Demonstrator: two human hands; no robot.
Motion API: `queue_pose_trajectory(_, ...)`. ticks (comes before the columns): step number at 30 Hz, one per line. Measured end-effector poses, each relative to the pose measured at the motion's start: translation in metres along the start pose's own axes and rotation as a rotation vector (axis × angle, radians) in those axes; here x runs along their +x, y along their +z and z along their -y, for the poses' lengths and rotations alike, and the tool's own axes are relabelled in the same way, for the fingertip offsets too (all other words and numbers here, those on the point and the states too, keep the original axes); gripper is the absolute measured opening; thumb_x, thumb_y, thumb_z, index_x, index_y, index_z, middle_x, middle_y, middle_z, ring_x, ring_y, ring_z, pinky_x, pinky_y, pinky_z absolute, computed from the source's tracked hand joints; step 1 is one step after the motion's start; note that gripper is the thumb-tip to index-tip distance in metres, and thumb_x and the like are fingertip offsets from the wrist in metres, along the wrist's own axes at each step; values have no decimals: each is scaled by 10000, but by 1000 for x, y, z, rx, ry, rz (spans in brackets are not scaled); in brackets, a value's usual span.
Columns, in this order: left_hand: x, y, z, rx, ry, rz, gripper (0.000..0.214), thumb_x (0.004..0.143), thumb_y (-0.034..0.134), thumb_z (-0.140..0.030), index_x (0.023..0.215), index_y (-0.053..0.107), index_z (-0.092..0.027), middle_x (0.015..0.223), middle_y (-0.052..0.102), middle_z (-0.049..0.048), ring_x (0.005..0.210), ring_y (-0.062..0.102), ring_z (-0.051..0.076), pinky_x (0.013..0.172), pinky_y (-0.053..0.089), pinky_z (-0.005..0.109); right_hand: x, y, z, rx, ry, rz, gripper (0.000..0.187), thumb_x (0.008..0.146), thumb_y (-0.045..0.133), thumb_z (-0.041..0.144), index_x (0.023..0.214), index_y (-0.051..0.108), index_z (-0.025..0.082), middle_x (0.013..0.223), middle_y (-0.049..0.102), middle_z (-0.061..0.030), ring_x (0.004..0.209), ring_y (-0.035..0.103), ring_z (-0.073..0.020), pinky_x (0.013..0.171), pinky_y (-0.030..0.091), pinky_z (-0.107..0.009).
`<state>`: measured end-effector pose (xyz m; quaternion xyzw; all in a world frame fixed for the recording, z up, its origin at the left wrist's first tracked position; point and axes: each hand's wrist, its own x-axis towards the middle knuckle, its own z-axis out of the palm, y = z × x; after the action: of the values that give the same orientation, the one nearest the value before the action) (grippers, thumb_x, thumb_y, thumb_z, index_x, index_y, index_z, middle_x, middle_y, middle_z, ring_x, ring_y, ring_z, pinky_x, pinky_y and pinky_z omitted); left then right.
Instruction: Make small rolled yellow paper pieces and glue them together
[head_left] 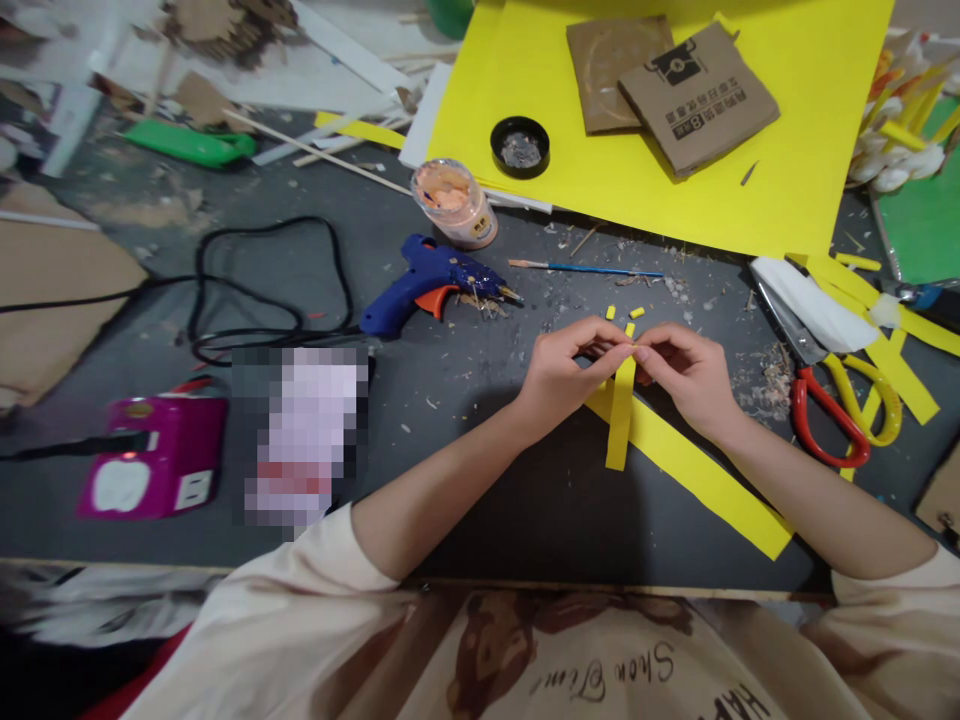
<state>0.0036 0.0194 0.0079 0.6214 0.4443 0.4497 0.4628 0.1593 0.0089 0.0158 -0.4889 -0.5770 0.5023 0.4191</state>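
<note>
Between my two hands, a narrow yellow paper strip (620, 415) is pinched near its far end, its long part hanging toward me. My left hand (566, 372) grips it from the left, thumb and fingers together. From the other side my right hand (686, 375) pinches at the same spot, its thumb meeting the left one. Exactly how the strip's end lies between the fingertips is hidden. Under the hands a wider yellow paper strip (705, 475) lies slantwise on the dark table (465, 480). Just beyond the fingers sit two small yellow paper rolls (637, 313).
A blue glue gun (420, 283), an open paint jar (457, 205) and a thin paintbrush (585, 269) lie beyond the hands. Scissors (832, 410) rest at the right among yellow strips. Large yellow sheets (675, 205) carry cardboard pieces (701, 100). A purple box (150, 455) stands left.
</note>
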Motion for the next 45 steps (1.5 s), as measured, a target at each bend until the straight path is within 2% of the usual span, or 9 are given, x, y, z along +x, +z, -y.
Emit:
queue_pose_trajectory(7,0,0,0,42,-11,4,73,777,620,-224,736,645,-170,673,668,-21,618,617,77,597,508,176,0,0,0,-3,-28,-1,173,797,625,336,715,585,188,582,550,34,505,528,-80,496,427,-213)
queue_pose_trajectory(15,1,1,-1,62,-14,7,41,778,592,-208,769,606,-171,692,663,-20,611,612,73,581,491,167,0,1,-1,19,-3,-21,228,780,634,409,721,581,194,587,542,34,508,523,-85,490,430,-225)
queue_pose_trajectory(20,0,1,1,107,49,6,54,794,574,-190,750,604,-175,676,650,-28,607,599,70,581,480,164,0,1,-3,88,10,-22,193,772,654,375,780,561,206,623,536,42,531,526,-80,509,451,-219)
queue_pose_trajectory(27,-2,0,3,144,92,35,64,823,552,-196,784,598,-174,715,650,-17,635,600,73,625,486,171,0,1,-2,62,22,1,190,782,633,365,768,543,198,611,519,43,530,518,-80,510,427,-223)
queue_pose_trajectory(32,0,-1,0,101,89,78,103,836,549,-239,762,571,-170,679,615,-21,610,579,70,589,467,163,-2,1,-1,-9,-37,-3,108,795,599,273,756,530,201,622,505,45,536,504,-76,507,400,-219)
queue_pose_trajectory(36,0,-2,0,126,58,122,114,820,571,-243,731,579,-173,645,614,-25,591,577,75,577,464,164,-3,0,-2,-142,-144,-23,52,789,566,211,742,544,211,665,545,24,572,506,-92,532,409,-234)
queue_pose_trajectory(45,-1,-1,3,66,-4,169,112,839,559,-240,779,623,-170,669,659,-15,576,609,72,569,467,159,-4,0,-6,-270,-337,-71,164,788,503,110,702,564,236,692,610,3,680,575,-141,619,445,-293)
